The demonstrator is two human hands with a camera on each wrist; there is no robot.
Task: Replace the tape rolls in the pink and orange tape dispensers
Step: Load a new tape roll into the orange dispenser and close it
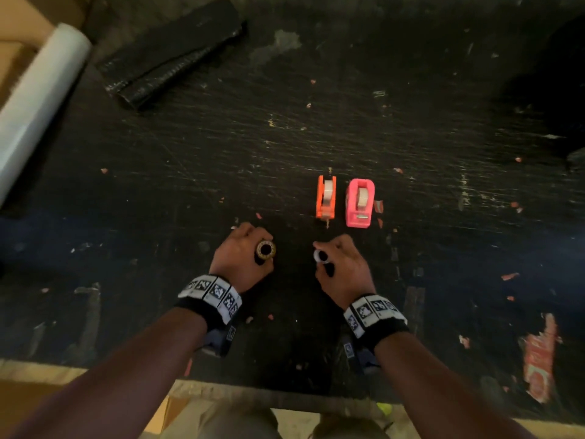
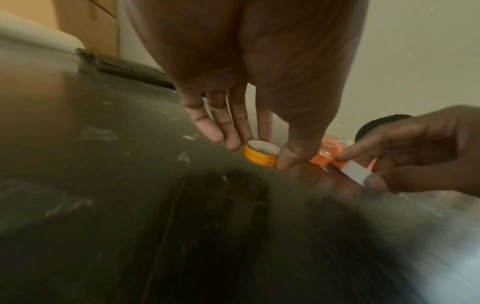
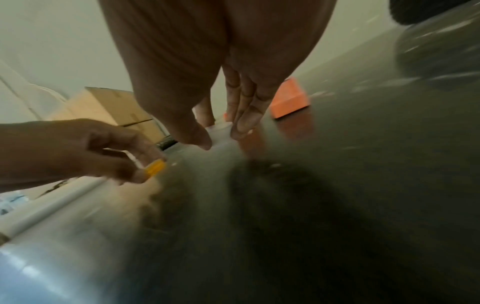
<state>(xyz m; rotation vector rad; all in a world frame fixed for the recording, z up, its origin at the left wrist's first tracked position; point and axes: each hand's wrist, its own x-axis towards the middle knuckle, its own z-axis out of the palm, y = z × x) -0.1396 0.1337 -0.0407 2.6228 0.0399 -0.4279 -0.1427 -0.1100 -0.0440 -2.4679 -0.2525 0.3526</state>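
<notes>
An orange tape dispenser (image 1: 326, 198) and a pink tape dispenser (image 1: 360, 202) stand side by side on the black table, each with a pale roll in it. Just in front of them, my left hand (image 1: 243, 255) pinches a yellow-orange tape roll (image 1: 265, 249) between thumb and fingers; the left wrist view shows this roll (image 2: 261, 156) low over the table. My right hand (image 1: 340, 264) pinches a small white tape roll (image 1: 320, 256), which shows in the left wrist view as a white band (image 2: 355, 171).
A long white film roll (image 1: 38, 99) lies at the far left, with a black wrapped bundle (image 1: 172, 52) beyond it. Cardboard boxes (image 3: 109, 109) stand behind. Scraps of orange label (image 1: 538, 359) dot the scratched table (image 1: 221, 137). A dark object (image 1: 554, 90) sits far right.
</notes>
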